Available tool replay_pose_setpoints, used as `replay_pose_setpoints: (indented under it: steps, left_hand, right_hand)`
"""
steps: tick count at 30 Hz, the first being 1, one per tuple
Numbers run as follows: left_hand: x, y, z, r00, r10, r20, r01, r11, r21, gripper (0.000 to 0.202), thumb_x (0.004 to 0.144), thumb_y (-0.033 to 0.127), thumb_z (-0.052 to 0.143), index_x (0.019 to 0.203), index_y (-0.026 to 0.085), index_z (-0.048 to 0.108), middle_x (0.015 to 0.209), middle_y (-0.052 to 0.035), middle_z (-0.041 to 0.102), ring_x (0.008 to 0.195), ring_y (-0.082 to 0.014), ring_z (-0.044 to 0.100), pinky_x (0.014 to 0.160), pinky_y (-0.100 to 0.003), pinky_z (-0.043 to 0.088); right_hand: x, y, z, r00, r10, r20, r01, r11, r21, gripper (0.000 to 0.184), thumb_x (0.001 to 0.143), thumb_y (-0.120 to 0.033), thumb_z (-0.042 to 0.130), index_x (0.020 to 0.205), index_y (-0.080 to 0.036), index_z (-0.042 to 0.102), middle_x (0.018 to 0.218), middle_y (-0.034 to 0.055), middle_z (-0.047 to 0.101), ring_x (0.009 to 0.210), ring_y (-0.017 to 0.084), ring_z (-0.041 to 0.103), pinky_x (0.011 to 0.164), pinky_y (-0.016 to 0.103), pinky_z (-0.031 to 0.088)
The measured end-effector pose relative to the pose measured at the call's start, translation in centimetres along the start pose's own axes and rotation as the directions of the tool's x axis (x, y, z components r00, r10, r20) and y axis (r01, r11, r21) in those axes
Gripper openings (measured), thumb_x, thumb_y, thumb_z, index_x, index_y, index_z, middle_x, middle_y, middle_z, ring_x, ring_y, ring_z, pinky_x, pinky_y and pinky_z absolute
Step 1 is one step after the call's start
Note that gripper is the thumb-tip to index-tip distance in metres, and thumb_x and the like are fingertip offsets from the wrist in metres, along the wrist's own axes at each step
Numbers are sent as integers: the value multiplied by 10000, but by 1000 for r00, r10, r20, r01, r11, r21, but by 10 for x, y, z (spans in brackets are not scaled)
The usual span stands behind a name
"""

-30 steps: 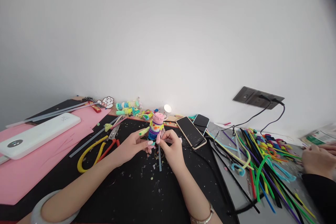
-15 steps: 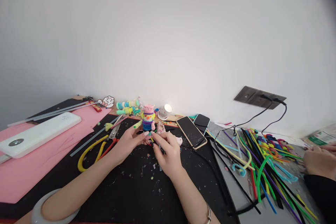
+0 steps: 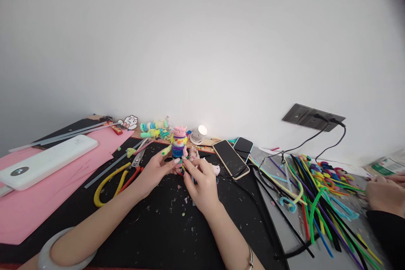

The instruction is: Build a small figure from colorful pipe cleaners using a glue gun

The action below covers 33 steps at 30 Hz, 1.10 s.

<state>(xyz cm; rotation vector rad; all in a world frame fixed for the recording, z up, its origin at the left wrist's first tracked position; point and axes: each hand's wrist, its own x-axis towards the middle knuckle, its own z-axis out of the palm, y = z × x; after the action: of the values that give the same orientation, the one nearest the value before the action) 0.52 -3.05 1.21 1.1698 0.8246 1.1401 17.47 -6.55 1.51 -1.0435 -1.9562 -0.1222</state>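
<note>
A small fuzzy doll [image 3: 179, 142] made of coiled pipe cleaners stands upright between my hands, pink on top, yellow at the sides of its face and blue-purple in the body. My left hand [image 3: 158, 171] grips its lower part from the left, thumb in front. From the right, the fingertips of my right hand [image 3: 201, 179] pinch at the doll's base; the lower end is partly hidden by the fingers. Scissors [image 3: 120, 181] with yellow and red handles lie left of my left hand. Behind my right hand is a pinkish patterned item [image 3: 193, 154], partly covered.
Two phones [image 3: 230, 159] [image 3: 243, 148] lie right of the hands. A white power bank [image 3: 53, 160] rests on pink sheets [image 3: 72, 177] at left. Loose pipe cleaners [image 3: 319, 211] spread at right, beside a co-worker's hand [image 3: 384, 194]. A paper cup [image 3: 199, 135] lies tipped by the wall.
The fingers of my right hand have shifted very slightly at the doll's base. The doll and my left hand stay almost in place.
</note>
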Motion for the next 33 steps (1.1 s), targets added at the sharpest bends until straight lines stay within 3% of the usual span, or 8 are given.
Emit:
replay_pose_setpoints:
  steps: [5, 9, 16, 21, 25, 28, 33]
  left_hand:
    - [-2, 3, 2, 999, -41, 12, 42, 997, -70, 354, 794, 379, 729, 1097, 210, 657, 1054, -57, 663, 869, -189, 622, 747, -295, 535]
    - [-2, 2, 2, 998, -51, 34, 55, 990, -133, 331, 802, 357, 725, 1098, 222, 667, 1134, -68, 650, 953, -213, 625, 781, -311, 538]
    - [-2, 2, 1, 996, -56, 67, 69, 975, -210, 319, 812, 321, 735, 1112, 235, 674, 1111, -53, 625, 904, -167, 596, 786, -286, 537]
    - [-1, 5, 1, 995, -78, 67, 92, 969, -231, 326, 798, 334, 749, 1101, 234, 680, 1009, -39, 639, 854, -158, 597, 780, -289, 533]
    - [-1, 5, 1, 995, -84, 44, 92, 963, -252, 336, 792, 315, 758, 1109, 237, 677, 1037, -40, 644, 867, -151, 601, 774, -269, 532]
    - [0, 4, 0, 996, -74, 41, 83, 958, -276, 314, 799, 319, 755, 1093, 241, 677, 948, -21, 637, 827, -134, 591, 755, -251, 534]
    - [0, 1, -2, 995, -65, 72, 81, 964, -252, 281, 827, 324, 728, 1092, 250, 669, 992, -23, 647, 875, -140, 602, 780, -246, 533]
  right_hand:
    - [-1, 1, 5, 997, 81, -11, -78, 977, 197, 379, 912, -169, 482, 1240, -208, 668, 871, 65, 567, 785, 189, 571, 687, 325, 491]
    - [-1, 0, 8, 979, 203, 14, -193, 901, 388, 391, 893, -170, 510, 1232, -266, 681, 851, 31, 533, 781, 159, 559, 681, 284, 502]
    - [0, 0, 10, 953, 292, 79, -290, 804, 519, 374, 887, -196, 543, 1213, -293, 696, 833, 18, 524, 753, 150, 532, 649, 269, 480]
    - [1, -2, 8, 952, 293, 92, -296, 795, 530, 366, 894, -226, 554, 1227, -303, 685, 821, 12, 521, 730, 147, 530, 608, 255, 470]
    - [0, -5, 4, 970, 242, 20, -225, 861, 456, 408, 901, -196, 501, 1267, -289, 654, 849, 22, 534, 768, 158, 552, 661, 286, 494]
    - [-1, -7, 2, 984, 178, -16, -159, 914, 373, 437, 896, -173, 472, 1290, -272, 634, 854, 27, 527, 794, 166, 564, 708, 312, 508]
    - [-1, -9, 3, 995, 99, -28, -85, 943, 322, 465, 872, -123, 477, 1301, -234, 619, 867, 36, 527, 789, 166, 569, 673, 298, 505]
